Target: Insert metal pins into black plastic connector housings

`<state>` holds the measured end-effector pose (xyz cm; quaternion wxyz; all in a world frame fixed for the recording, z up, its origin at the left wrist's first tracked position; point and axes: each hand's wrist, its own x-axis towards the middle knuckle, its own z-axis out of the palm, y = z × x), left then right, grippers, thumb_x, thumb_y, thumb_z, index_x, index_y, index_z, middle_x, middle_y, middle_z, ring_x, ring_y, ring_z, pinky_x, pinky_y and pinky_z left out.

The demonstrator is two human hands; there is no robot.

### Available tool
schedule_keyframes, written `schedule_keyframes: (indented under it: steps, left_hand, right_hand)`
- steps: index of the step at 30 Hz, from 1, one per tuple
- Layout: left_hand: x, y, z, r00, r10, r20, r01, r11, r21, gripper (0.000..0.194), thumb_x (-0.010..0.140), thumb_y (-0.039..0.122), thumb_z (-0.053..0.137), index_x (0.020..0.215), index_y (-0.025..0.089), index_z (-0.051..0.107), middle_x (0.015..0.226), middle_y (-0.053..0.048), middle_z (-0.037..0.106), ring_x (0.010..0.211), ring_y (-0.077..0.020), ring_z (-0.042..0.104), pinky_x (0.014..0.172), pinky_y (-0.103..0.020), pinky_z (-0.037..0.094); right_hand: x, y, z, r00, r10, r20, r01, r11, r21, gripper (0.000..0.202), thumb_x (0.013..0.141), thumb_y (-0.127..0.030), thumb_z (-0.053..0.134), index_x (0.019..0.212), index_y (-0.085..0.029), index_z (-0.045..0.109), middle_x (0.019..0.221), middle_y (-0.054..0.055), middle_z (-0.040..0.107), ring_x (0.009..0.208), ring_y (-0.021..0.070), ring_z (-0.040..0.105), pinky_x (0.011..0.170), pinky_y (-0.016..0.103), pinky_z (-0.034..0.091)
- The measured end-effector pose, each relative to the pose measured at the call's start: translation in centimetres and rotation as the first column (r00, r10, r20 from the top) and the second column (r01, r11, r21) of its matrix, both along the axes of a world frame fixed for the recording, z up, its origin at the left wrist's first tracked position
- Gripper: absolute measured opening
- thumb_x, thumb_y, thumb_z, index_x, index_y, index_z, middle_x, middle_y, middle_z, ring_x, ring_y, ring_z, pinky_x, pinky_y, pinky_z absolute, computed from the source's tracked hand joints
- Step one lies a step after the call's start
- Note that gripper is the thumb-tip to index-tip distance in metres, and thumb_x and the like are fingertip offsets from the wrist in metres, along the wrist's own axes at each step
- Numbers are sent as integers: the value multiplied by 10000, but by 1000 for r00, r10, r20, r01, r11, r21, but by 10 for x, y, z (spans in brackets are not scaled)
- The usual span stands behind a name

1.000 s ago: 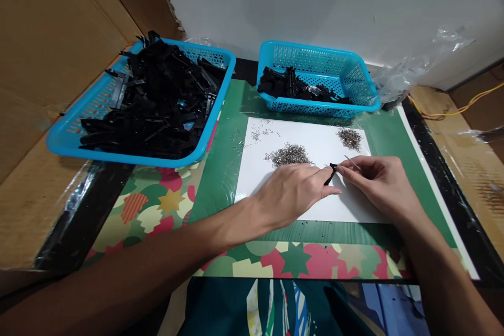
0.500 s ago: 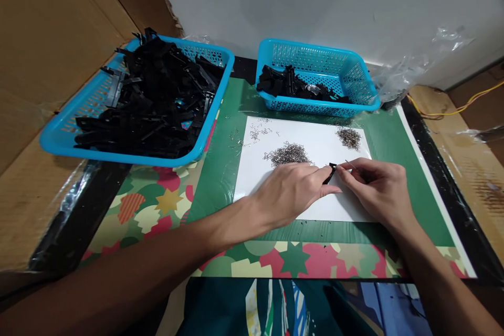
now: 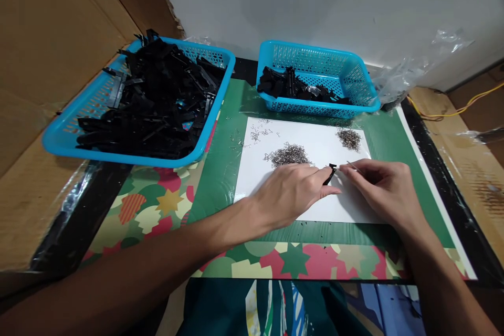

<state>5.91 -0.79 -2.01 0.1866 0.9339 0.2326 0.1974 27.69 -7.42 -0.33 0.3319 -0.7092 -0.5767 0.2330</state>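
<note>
Your right hand (image 3: pixel 388 184) has eased slightly off the black part (image 3: pixel 331 172) — a small gap shows, leaving it to your left hand (image 3: pixel 291 189), fingers closed on it above the white sheet (image 3: pixel 252 168), right of the large metal heap (image 3: pixel 289 155). Your right fingers pinch together — apparently on a thin metal piece (image 3: pixel 353 166).
</note>
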Motion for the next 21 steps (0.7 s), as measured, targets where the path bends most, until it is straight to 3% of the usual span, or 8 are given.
schedule_keyframes:
  steps: [3, 5, 7, 9, 11, 15, 18, 21]
  left_hand:
    - [-1, -1, 1, 1000, 11, -7, -11, 1000, -6, 434, 1115, 461, 446, 1225, 119, 690, 826, -46, 710, 777, -211, 692, 664, -329, 501]
    - [-1, -1, 2, 1000, 17, -5, -17, 1000, -19, 392, 1125, 409, 436, 1217, 124, 691, 842, -45, 712, 787, -204, 687, 679, -327, 497]
    - [-2, -2, 3, 1000, 21, 5, -21, 999, -34, 355, 1122, 362, 438, 1187, 129, 698, 854, -43, 715, 794, -199, 684, 694, -329, 495]
    - [-3, -3, 5, 1000, 21, 9, -20, 999, -44, 339, 1114, 340, 444, 1162, 129, 705, 855, -43, 715, 790, -199, 680, 694, -332, 490]
    - [-3, -3, 6, 1000, 20, -2, -20, 998, -59, 338, 1108, 337, 449, 1162, 128, 709, 848, -44, 714, 781, -201, 677, 687, -333, 487]
    - [-4, -2, 8, 1000, 27, -15, -29, 993, -118, 345, 1113, 345, 441, 1222, 146, 701, 886, -51, 735, 819, -209, 690, 703, -333, 498]
    - [-5, -2, 8, 999, 31, 11, -29, 991, -134, 356, 1120, 348, 426, 1235, 150, 700, 952, -64, 755, 885, -219, 705, 758, -350, 523]
    - [-5, -1, 8, 999, 35, 37, -30, 991, -131, 358, 1121, 350, 426, 1206, 142, 704, 998, -76, 763, 935, -230, 713, 804, -370, 539]
  right_hand:
    - [0, -5, -1, 968, -181, -175, 213, 959, 187, 337, 984, -482, 668, 852, -208, 813, 576, 12, 587, 497, 143, 481, 485, 301, 349]
    - [0, -7, -2, 932, -176, -316, 267, 924, 273, 400, 1034, -498, 583, 865, -211, 806, 577, 10, 546, 492, 143, 458, 481, 311, 344]
    - [-1, -6, -3, 909, -123, -398, 255, 920, 298, 424, 1051, -504, 541, 883, -212, 800, 692, 57, 636, 576, 177, 556, 500, 324, 401]
    - [0, -5, -3, 903, -95, -419, 230, 930, 285, 442, 1048, -518, 536, 846, -211, 782, 853, 109, 712, 702, 218, 637, 525, 333, 448]
    - [1, -3, -4, 905, -113, -410, 230, 941, 248, 497, 1040, -562, 539, 764, -204, 745, 879, 118, 718, 689, 206, 621, 502, 316, 421]
    - [1, 0, -3, 886, -138, -443, 214, 969, 126, 549, 998, -676, 563, 780, -197, 720, 553, 11, 553, 433, 125, 437, 411, 278, 304]
    - [-2, 3, -1, 843, -94, -529, 141, 989, 48, 516, 961, -695, 612, 837, -204, 707, 568, 8, 602, 419, 150, 525, 410, 290, 405]
    - [-4, 6, -3, 846, -15, -533, 26, 1000, 13, 410, 920, -596, 737, 841, -196, 696, 674, 26, 678, 478, 155, 600, 469, 293, 481]
